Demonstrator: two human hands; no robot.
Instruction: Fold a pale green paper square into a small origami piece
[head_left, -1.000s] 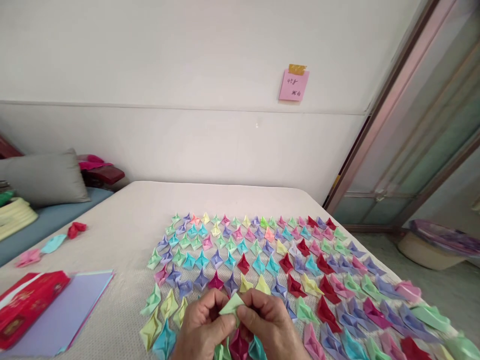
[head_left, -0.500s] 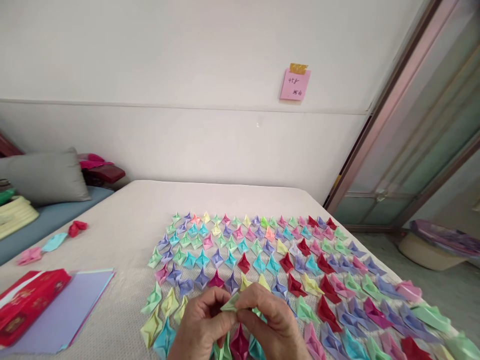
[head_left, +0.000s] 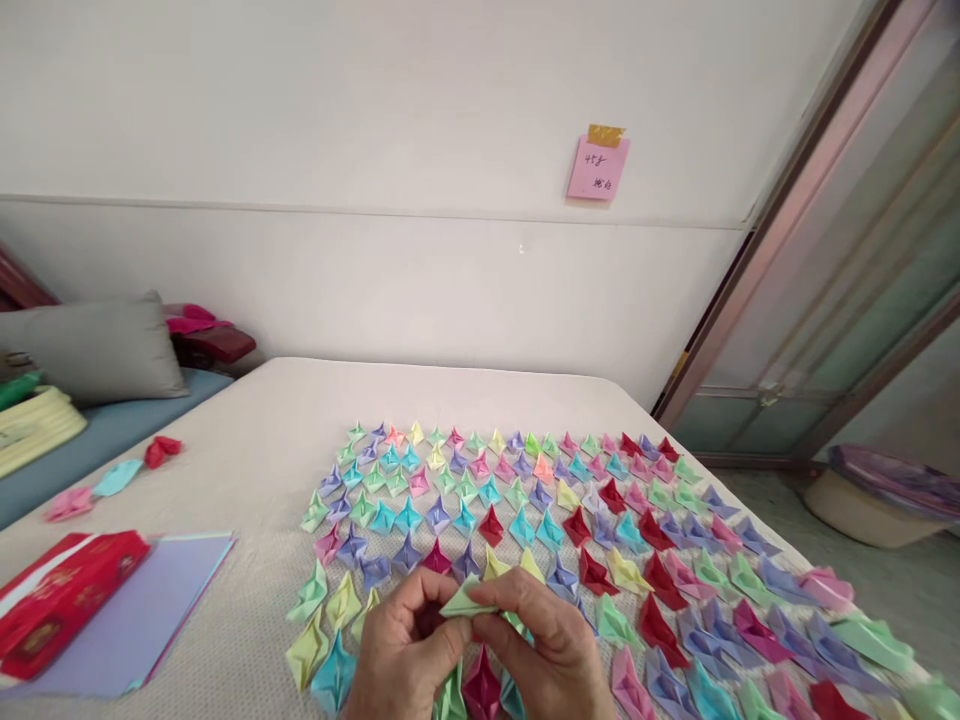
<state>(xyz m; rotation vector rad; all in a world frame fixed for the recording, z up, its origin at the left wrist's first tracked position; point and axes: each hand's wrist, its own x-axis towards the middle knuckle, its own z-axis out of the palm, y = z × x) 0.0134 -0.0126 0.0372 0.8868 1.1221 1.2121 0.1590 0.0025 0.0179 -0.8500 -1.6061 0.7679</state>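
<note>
A small folded piece of light green paper (head_left: pixel 463 600) is pinched between both of my hands, above the rows of finished shapes. My left hand (head_left: pixel 416 640) grips its left side with thumb and forefinger. On the right, my right hand (head_left: pixel 536 635) holds the other side the same way. Below and around the hands lie many folded paper boats (head_left: pixel 480 685) in red, purple, blue, green, yellow and pink, set out in rows. My hands hide some of the nearest ones.
On the left, a red packet (head_left: pixel 71 600) rests on a stack of coloured paper sheets (head_left: pixel 180 580). Three crumpled pieces, including a red one (head_left: pixel 163 451), lie beyond. The table (head_left: pixel 285 400) meets a wall bearing a pink note (head_left: pixel 598 168). A lined bin (head_left: pixel 877 500) stands at right.
The light green paper has turned in my fingers and shows more of its triangular face. The view has shifted slightly to the left.
</note>
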